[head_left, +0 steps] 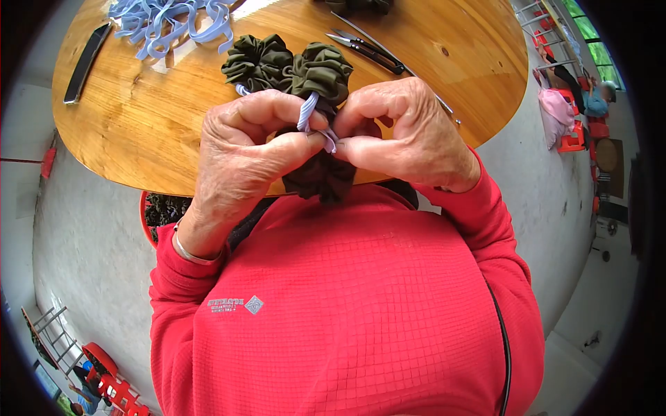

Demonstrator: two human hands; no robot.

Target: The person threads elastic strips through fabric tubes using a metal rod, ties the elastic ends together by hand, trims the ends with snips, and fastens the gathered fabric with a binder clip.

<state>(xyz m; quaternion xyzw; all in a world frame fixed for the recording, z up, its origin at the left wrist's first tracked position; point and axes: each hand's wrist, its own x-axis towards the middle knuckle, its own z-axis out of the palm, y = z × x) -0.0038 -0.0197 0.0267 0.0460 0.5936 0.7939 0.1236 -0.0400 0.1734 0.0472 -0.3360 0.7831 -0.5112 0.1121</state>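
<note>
Both hands meet at the table's near edge, fingertips almost touching. My left hand (253,142) pinches a light blue strip (307,113) that loops around gathered dark green fabric (320,71). On the other side, my right hand (406,132) pinches the strip's short end (331,144) between thumb and forefinger. A second green bunch (257,64) lies to the left, with a bit of blue strip below it. Darker gathered fabric (319,179) hangs beneath the fingers, partly hidden by them.
On the wooden table (125,132) are a heap of blue strips (173,24), thread snips (368,52), a thin metal rod (433,90), a black bar (88,64) and dark fabric at the far edge. A red basket (147,218) stands below. People and red stools are in the distance.
</note>
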